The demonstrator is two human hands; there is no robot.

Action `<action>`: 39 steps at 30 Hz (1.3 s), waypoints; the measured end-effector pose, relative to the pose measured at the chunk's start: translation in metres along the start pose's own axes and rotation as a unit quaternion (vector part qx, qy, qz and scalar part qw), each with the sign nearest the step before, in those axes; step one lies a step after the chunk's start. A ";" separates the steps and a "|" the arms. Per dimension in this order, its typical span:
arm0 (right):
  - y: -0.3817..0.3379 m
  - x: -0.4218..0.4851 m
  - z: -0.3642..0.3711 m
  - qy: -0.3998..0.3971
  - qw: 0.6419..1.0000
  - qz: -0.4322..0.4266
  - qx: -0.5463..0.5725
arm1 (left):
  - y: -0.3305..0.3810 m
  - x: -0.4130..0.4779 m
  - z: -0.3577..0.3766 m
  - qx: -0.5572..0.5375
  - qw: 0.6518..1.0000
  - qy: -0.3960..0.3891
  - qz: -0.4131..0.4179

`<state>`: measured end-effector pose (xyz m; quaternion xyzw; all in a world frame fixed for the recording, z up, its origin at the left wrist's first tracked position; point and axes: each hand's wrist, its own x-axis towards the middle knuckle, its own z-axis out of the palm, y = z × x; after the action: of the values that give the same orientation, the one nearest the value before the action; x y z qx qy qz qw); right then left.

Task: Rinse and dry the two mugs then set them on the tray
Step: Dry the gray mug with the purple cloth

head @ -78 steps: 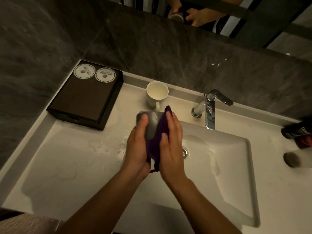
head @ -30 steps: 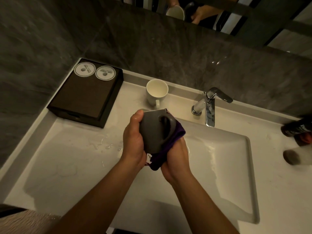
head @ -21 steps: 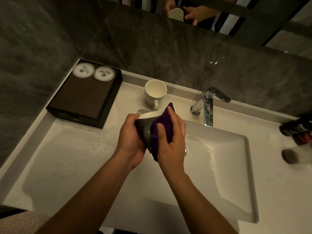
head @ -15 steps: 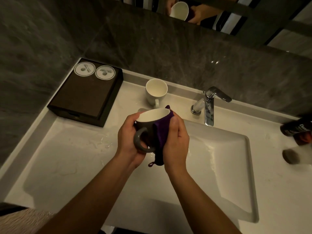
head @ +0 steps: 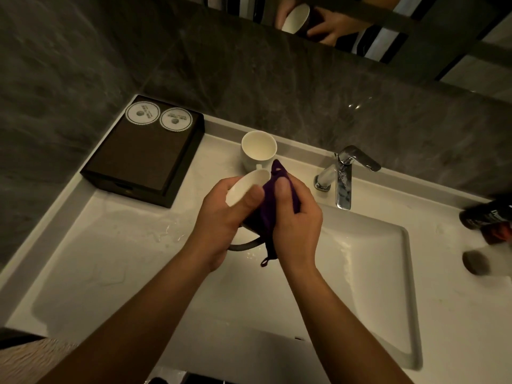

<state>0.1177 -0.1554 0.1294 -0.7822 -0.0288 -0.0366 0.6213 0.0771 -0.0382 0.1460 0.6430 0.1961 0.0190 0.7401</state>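
Observation:
My left hand [head: 221,217] grips a grey mug [head: 245,185] with a white inside, tilted with its mouth toward the upper left and its handle down near my palm. My right hand [head: 297,220] holds a purple cloth [head: 270,200] pressed against the mug's right side. Both hands are above the left edge of the sink basin [head: 368,286]. A white mug [head: 259,151] stands upright on the counter just behind my hands. The dark brown tray [head: 138,164] sits at the back left corner with two round paper coasters [head: 159,117] on it.
A chrome faucet [head: 343,176] stands behind the basin. Water drops lie on the white counter [head: 97,259] left of the basin. A dark bottle [head: 487,214] and another blurred item are at the right edge. A mirror above the dark stone wall reflects my hands.
The grey mug has been turned in my hands: its handle moved from facing me to the bottom, and its mouth now tilts left. The cloth has shifted round the mug's side.

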 end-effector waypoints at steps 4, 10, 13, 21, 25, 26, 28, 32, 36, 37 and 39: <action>-0.009 0.010 -0.005 0.004 0.953 0.254 0.168 | -0.009 -0.004 -0.001 0.071 0.996 0.002 0.056; -0.001 0.008 0.000 -0.002 0.835 0.399 0.378 | -0.015 -0.012 0.017 0.026 0.990 0.125 0.066; 0.004 0.004 0.005 -0.001 0.801 0.415 0.431 | -0.020 -0.013 0.030 -0.011 0.982 0.183 0.052; 0.022 -0.004 0.019 -0.021 0.751 0.448 0.485 | -0.031 0.016 0.043 -0.053 0.963 0.263 0.034; 0.043 0.005 0.016 -0.043 0.770 0.457 0.443 | -0.030 0.041 0.033 -0.090 0.955 0.280 0.030; 0.051 0.011 0.015 -0.050 0.779 0.443 0.442 | -0.030 0.049 0.028 -0.089 0.954 0.286 0.034; 0.065 0.025 0.013 -0.038 0.815 0.393 0.424 | -0.031 0.065 0.017 -0.059 0.953 0.295 0.045; 0.086 0.068 0.006 0.026 0.954 0.223 0.197 | -0.041 0.094 -0.007 0.042 0.953 0.292 0.073; 0.124 0.114 0.003 0.005 0.981 0.019 -0.195 | -0.057 0.117 -0.025 0.116 0.950 0.282 0.075; 0.134 0.125 0.003 -0.009 0.965 -0.022 -0.263 | -0.060 0.121 -0.028 0.126 0.950 0.278 0.071; 0.147 0.141 0.004 -0.043 0.932 -0.056 -0.355 | -0.067 0.127 -0.033 0.139 0.951 0.270 0.064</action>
<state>0.2718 -0.1849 -0.0010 -0.9496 -0.0840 -0.0455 0.2987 0.1690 0.0170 0.0450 0.7212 0.3477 0.2123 0.5602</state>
